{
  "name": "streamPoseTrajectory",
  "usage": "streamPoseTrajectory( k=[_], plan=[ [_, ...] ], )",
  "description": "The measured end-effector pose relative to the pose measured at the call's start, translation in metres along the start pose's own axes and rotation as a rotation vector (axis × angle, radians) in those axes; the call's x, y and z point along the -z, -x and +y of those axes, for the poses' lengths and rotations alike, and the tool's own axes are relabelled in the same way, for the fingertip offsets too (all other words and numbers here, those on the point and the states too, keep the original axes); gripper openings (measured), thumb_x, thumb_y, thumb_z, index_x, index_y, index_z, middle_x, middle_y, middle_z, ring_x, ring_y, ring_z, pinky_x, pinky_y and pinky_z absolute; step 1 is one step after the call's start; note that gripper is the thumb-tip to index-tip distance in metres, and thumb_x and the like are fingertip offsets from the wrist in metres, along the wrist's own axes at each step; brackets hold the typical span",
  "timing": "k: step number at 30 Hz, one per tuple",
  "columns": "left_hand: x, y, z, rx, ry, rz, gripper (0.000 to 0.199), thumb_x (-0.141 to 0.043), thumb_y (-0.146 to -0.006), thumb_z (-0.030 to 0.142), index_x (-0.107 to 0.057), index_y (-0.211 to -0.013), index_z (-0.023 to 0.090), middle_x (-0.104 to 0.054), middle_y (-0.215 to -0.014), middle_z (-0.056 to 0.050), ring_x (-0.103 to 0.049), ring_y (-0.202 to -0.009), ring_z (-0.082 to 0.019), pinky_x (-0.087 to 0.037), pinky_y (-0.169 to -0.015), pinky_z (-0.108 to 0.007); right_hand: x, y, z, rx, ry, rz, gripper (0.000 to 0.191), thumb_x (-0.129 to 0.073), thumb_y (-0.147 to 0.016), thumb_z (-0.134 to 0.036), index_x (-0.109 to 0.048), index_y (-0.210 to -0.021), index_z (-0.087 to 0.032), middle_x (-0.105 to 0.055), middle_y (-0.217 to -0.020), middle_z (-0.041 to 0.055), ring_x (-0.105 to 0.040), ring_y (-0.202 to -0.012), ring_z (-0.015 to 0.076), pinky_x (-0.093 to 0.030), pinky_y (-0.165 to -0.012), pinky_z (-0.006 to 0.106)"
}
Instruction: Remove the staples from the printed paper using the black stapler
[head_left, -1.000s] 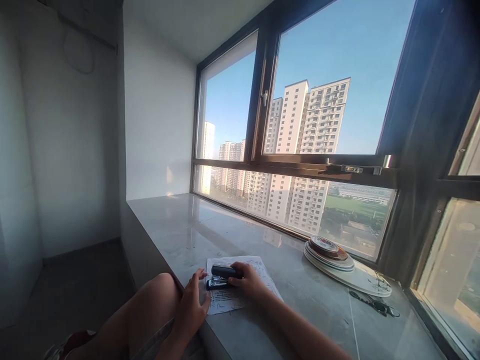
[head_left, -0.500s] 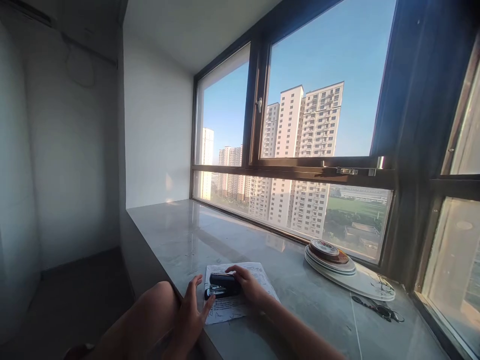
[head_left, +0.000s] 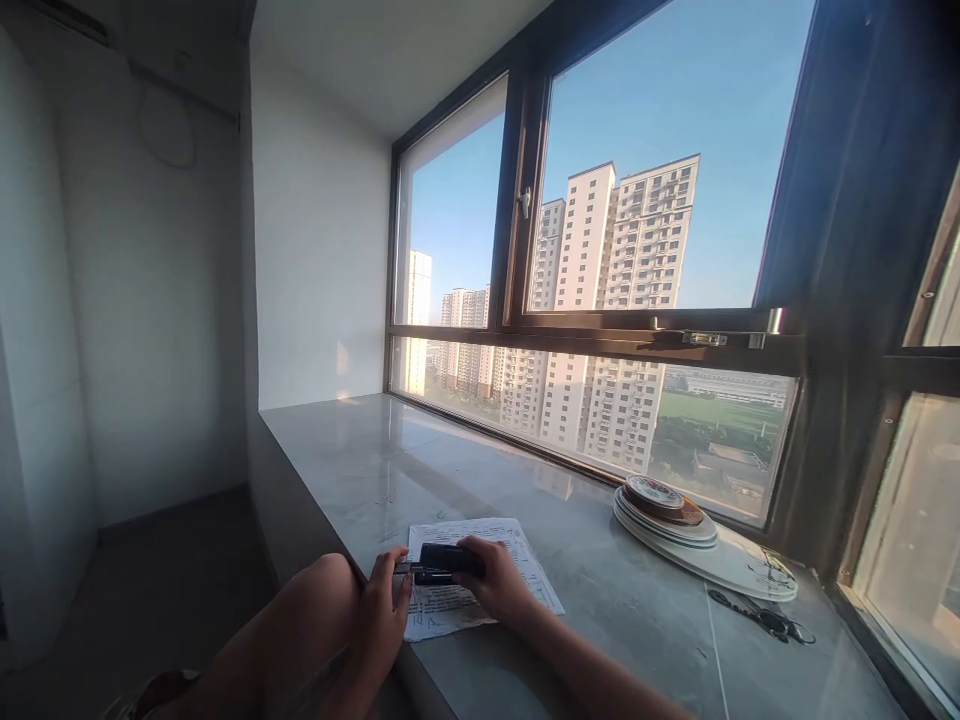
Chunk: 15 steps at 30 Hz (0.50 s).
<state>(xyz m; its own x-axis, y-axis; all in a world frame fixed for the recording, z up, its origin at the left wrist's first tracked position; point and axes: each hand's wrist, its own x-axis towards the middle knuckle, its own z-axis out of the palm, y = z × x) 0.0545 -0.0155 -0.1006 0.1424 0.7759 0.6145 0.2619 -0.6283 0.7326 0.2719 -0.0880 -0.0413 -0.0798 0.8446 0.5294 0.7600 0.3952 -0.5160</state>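
Item 1: stapler (head_left: 450, 557), dark, one. I take it as the hub of my clock face. It lies lengthwise from 9 to 3, above the printed paper (head_left: 442, 606); from my remote seat I cannot tell whether it touches the sheet.

Item 2: right hand (head_left: 499, 580), between 3 and 4 o'clock. Fingers and thumb curl round the stapler's rear end.

Item 3: left hand (head_left: 381, 608), at 8 o'clock. Thumb and forefinger appear to pinch a narrow part at the stapler's 9 o'clock end; I cannot judge how firmly.

Condition of work: midway, by my reckoning. Done: stapler over the paper, both hands engaged with it. Left: both hands have yet to let go. I can make out no staple in the visible paper, nor tell whether the stapler is loaded; what else remains I cannot establish.

Markings: rows of print and some looser strokes near the paper's lower edge, all too small for me to read. No legible brand on the stapler. Patterned top plate, no readable lettering.

Also held on the ledge (head_left: 585, 570): plate stack (head_left: 675, 528), between 2 and 3 o'clock; dark looped object (head_left: 772, 625), between 3 and 4, identity uncertain.
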Motion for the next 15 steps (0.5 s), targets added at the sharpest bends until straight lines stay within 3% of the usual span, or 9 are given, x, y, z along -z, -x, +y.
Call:
streamPoseTrajectory(
  k=[5,8,11,15],
  plan=[
    [0.007,-0.009,-0.003,0.253,0.268,0.031,0.054,-0.057,-0.087,0.059,-0.06,-0.123,0.02,-0.066,-0.131,-0.017,-0.065,-0.119,-0.034,-0.055,-0.099,-0.049,-0.002,0.005,-0.006,0.45,0.253,0.104,0.035,-0.055,-0.094,-0.02,-0.059,-0.129,-0.024,-0.072,-0.116,0.0099,-0.065,-0.107,0.0268,-0.052,-0.091,0.041],
    [0.012,-0.012,-0.003,0.396,0.455,0.005,0.062,-0.064,-0.082,0.063,-0.061,-0.125,0.019,-0.07,-0.124,-0.017,-0.07,-0.11,-0.033,-0.059,-0.094,-0.044,-0.003,0.007,-0.018,0.68,0.407,0.107,0.036,-0.048,-0.099,-0.014,-0.056,-0.133,-0.022,-0.071,-0.119,0.0116,-0.063,-0.109,0.0257,-0.053,-0.088,0.04],
    [0.013,-0.013,-0.002,0.435,0.537,0.005,0.068,-0.071,-0.073,0.066,-0.065,-0.118,0.016,-0.074,-0.114,-0.015,-0.074,-0.101,-0.032,-0.061,-0.088,-0.042,-0.005,0.009,-0.028,0.793,0.494,0.11,0.031,-0.05,-0.1,-0.014,-0.059,-0.128,-0.022,-0.072,-0.115,0.0103,-0.063,-0.103,0.0239,-0.054,-0.081,0.037],
    [0.016,-0.015,0.002,0.379,0.403,0.024,0.055,-0.071,-0.073,0.063,-0.07,-0.106,0.02,-0.077,-0.101,-0.01,-0.074,-0.097,-0.032,-0.063,-0.08,-0.041,-0.008,0.011,-0.031,0.838,0.547,0.076,0.027,-0.051,-0.1,-0.014,-0.061,-0.124,-0.021,-0.072,-0.111,0.0088,-0.061,-0.092,0.0212,-0.051,-0.073,0.034]
  ],
)
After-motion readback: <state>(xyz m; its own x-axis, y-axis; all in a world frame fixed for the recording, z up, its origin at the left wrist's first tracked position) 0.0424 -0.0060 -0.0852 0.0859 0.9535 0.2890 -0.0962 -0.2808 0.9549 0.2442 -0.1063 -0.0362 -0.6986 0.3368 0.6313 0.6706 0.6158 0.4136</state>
